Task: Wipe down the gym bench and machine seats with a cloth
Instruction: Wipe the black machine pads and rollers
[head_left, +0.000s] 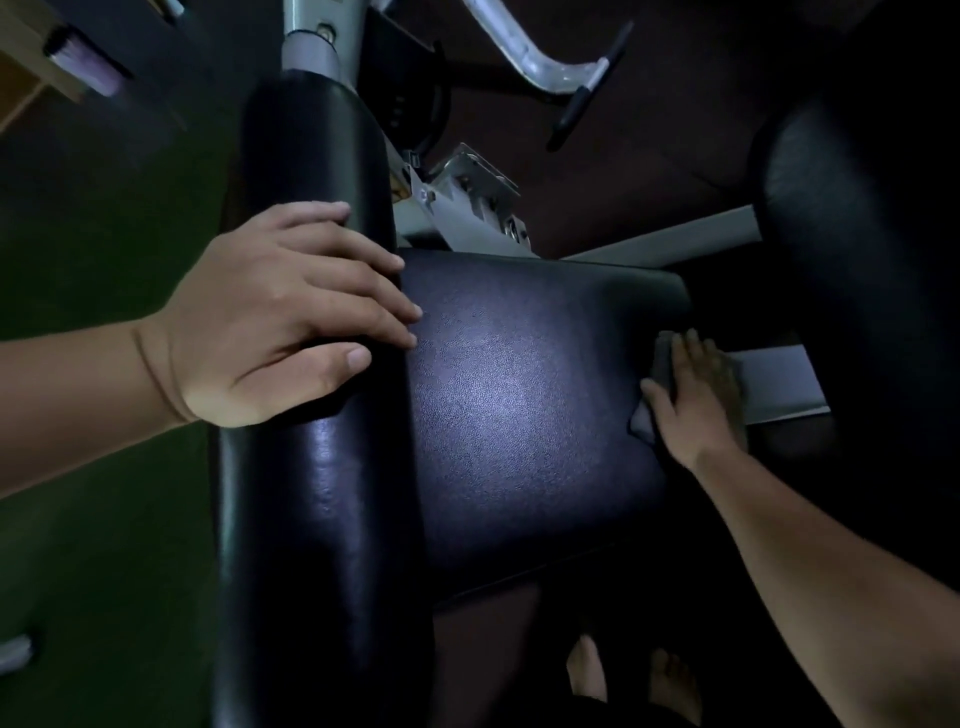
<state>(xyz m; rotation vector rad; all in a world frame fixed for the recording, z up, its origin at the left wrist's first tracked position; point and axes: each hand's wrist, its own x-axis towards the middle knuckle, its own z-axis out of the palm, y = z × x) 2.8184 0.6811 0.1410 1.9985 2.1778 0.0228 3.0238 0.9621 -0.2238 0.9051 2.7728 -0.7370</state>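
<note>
A bare left forearm (67, 395), uncovered as far as the picture's edge, enters at nine o'clock. It ends in a broad left hand (280, 312) with short, rounded nails, and deep skin creases ring the wrist. A leaner bare right forearm (810, 561) enters at four o'clock. Its right hand (696, 395) sits in shadow at three o'clock, slightly blurred. At six o'clock two bare feet (587, 670) show dimly. Whether the dark shape beneath them is clothing cannot be told.

One wide-angle view from the person's head faces steeply downward, close above the black textured vinyl seat pad (519, 395).
</note>
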